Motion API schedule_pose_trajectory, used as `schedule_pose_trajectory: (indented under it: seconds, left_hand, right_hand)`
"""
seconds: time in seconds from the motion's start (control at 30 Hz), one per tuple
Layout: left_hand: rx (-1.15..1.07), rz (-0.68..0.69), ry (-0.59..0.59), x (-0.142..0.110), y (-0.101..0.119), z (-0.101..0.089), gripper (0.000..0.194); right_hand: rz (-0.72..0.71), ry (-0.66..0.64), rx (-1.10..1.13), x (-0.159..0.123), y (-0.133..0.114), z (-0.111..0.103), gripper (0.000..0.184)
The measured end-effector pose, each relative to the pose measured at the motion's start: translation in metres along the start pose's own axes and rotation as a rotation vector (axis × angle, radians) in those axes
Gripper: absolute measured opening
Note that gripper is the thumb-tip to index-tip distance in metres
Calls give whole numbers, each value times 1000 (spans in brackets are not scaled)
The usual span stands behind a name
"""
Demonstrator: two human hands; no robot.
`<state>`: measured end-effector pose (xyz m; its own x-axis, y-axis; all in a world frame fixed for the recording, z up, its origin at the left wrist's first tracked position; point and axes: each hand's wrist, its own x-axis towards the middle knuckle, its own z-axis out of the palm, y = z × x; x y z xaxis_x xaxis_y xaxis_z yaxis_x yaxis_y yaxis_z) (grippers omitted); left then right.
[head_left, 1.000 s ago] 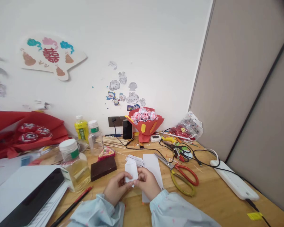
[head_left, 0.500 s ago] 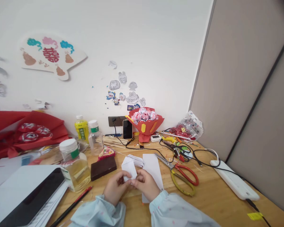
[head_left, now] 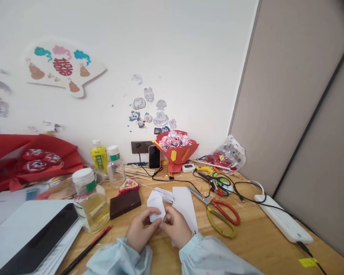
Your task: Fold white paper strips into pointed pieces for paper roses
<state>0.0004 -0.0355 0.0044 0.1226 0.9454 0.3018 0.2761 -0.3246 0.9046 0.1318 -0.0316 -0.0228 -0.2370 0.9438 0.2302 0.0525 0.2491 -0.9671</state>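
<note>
Between my two hands is a small folded piece of white paper [head_left: 157, 204], held just above the wooden table. My left hand [head_left: 141, 227] pinches its lower left side with thumb and forefinger. At its lower right edge the fingers of my right hand [head_left: 176, 227] are closed on the same paper; the fingertips are partly hidden. Several folded white paper strips [head_left: 165, 195] lie right behind it. A flat white sheet [head_left: 186, 204] rests partly under my right hand. To the right lie scissors [head_left: 222, 215] with one red and one yellow handle.
Left of my hands stand a dark brown block [head_left: 125, 204], a jar of yellowish liquid [head_left: 91, 204] and a red-and-black pen [head_left: 87, 248]. A red paper bouquet [head_left: 174, 152] and a phone [head_left: 154, 156] are at the wall. Cables and a white power strip [head_left: 283, 219] lie on the right.
My fingers have shifted slightly on the folded paper, the left thumb now lying higher across its lower edge. The objects on the table have stayed in place.
</note>
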Motion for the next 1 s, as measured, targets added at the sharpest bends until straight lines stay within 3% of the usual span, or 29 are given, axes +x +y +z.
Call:
schedule_pose_trajectory:
  seconds: [0.23, 0.43, 0.83, 1.0]
  left_hand:
    - [-291, -194, -8, 1, 3, 3, 20]
    - [-384, -257, 5, 2, -3, 5, 27]
    - [-225, -181, 58, 1, -2, 0, 22]
    - [-315, -190, 51, 1, -5, 3, 25]
  right_hand:
    - [-58, 18, -75, 0, 7, 3, 31]
    - [-87, 32, -84, -1, 12, 2, 38]
    - [-91, 8, 37, -1, 13, 4, 43]
    - [-49, -96, 204, 2, 8, 1, 45]
